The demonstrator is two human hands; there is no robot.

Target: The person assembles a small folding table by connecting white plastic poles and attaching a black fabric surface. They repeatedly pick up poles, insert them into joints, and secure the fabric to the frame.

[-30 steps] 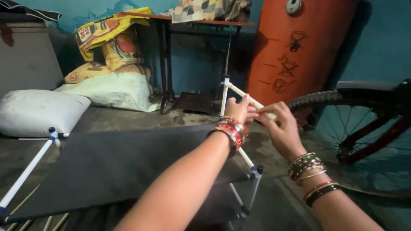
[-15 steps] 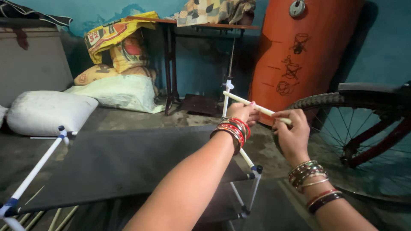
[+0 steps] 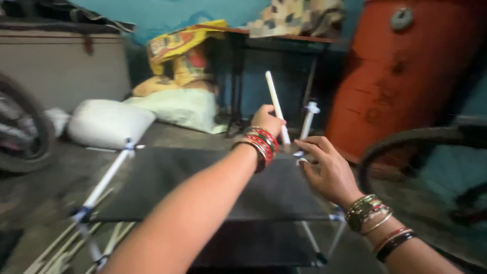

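My left hand (image 3: 266, 121) grips a white rod (image 3: 274, 103) that now stands nearly upright, its top tilted slightly left. Red and green bangles circle that wrist. My right hand (image 3: 324, 170) hovers with fingers spread just right of the rod's lower end, over a blue corner connector (image 3: 299, 154) of a rack frame. A short white post (image 3: 308, 119) rises behind it. A black shelf panel (image 3: 213, 185) of the rack lies below both arms, with a white side rod (image 3: 104, 180) along its left edge.
A white pillow (image 3: 109, 122) and yellow sacks (image 3: 177, 61) lie at the back left. A dark table (image 3: 274, 40) and an orange-red barrel (image 3: 406, 76) stand behind. A bicycle wheel (image 3: 416, 152) is at right, another tyre (image 3: 30, 132) at left.
The white rod swung from a slanting lie across both hands to nearly upright in my left hand. My right hand let go of it and dropped toward the frame corner.
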